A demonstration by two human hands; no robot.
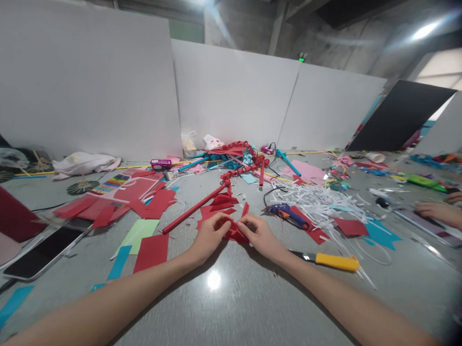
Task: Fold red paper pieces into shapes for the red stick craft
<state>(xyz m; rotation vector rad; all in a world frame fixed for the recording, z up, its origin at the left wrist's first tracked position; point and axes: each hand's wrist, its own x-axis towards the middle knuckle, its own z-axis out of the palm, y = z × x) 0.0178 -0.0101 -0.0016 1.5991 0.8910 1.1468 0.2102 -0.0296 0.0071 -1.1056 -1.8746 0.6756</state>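
Note:
My left hand (212,236) and my right hand (261,235) meet over the table, both with bent fingers closed on a piece of red paper (235,231). Fingertips cover part of that paper, so its exact shape is hard to make out. Just beyond it lie several folded red paper pieces (223,200). A long red paper tube (192,210) slants away to the left of them, its far end by a twisted red paper chain (238,169). Beside my right wrist is a utility knife with a yellow handle (337,262).
A blue hot glue gun (288,214) lies right of my hands, before a heap of white paper strips (321,201). Red card sheets (151,253) and a phone (48,250) are at left. Another person's hand (442,213) rests by a second phone (428,228). White panels (234,92) stand behind.

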